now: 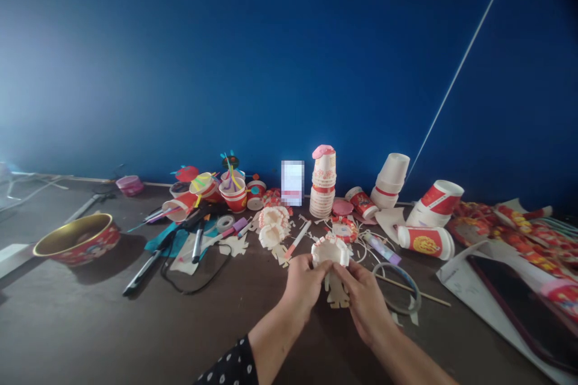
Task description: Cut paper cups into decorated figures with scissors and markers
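Both of my hands grip a cut paper cup [329, 248] whose white rim is notched and folded. My left hand [307, 281] pinches its near left edge, and my right hand [359, 295] pinches the near right edge, thumbs almost meeting. A pale cut paper strip [338, 295] hangs below the thumbs. Left of my hands lie similar notched white cup pieces [272, 227]. Just beyond the held cup is a red and white cut cup [344, 228]. My fingertips are partly hidden behind the paper.
A tall cup stack [323, 186] stands behind my hands. A tape roll [397, 289] and a wooden stick [424, 293] lie to the right, near a phone [519, 307]. Leftward are a utility knife [147, 271], a marker [197, 240] and a gold-rimmed bowl [79, 240].
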The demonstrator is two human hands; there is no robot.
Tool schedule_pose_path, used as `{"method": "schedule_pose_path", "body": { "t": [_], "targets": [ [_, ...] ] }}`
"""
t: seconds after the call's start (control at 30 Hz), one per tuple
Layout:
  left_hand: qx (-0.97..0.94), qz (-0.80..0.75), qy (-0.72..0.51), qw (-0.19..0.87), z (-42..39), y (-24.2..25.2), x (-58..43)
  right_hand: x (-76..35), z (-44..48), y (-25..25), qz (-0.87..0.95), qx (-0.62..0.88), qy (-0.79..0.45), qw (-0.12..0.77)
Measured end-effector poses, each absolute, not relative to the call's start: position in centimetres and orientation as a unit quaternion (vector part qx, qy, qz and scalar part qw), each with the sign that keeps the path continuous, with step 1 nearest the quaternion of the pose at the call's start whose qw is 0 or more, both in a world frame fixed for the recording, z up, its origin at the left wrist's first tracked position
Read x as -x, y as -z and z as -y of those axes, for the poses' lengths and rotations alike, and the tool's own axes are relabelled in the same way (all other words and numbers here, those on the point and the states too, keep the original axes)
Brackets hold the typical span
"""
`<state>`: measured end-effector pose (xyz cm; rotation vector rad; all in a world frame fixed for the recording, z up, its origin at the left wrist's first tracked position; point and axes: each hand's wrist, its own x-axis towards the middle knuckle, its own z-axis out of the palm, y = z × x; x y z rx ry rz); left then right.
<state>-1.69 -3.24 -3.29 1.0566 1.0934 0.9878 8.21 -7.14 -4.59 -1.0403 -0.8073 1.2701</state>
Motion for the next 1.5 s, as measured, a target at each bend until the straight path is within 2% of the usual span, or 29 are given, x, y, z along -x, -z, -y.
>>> {"method": "schedule_pose_path", "body": {
  "t": [0.27,0.5,0.67,1.17,1.5],
  "targets": [
    [-0.500,-0.509,-0.419,0.561,3.2,3.8,1.4,-8.3,7.1,5.4,0.373,0.500,-0.502,0.600],
    [-0.466,-0.442,-0.435,0.631,3.7,3.3,1.2,-8.0,7.3,4.5,0.341,0.499,-0.488,0.629],
    [-0.440,-0.419,-0.442,0.660,3.6,3.1,1.4,-8.2,7.1,4.3,0.356,0.473,-0.527,0.609],
    [-0.390,-0.412,-0.464,0.681,3.1,3.3,1.9,-8.5,7.2,4.2,0.326,0.482,-0.535,0.613],
    [-0.415,-0.424,-0.453,0.666,3.3,3.7,1.6,-8.6,7.0,4.6,0.384,0.483,-0.517,0.594]
  ]
}}
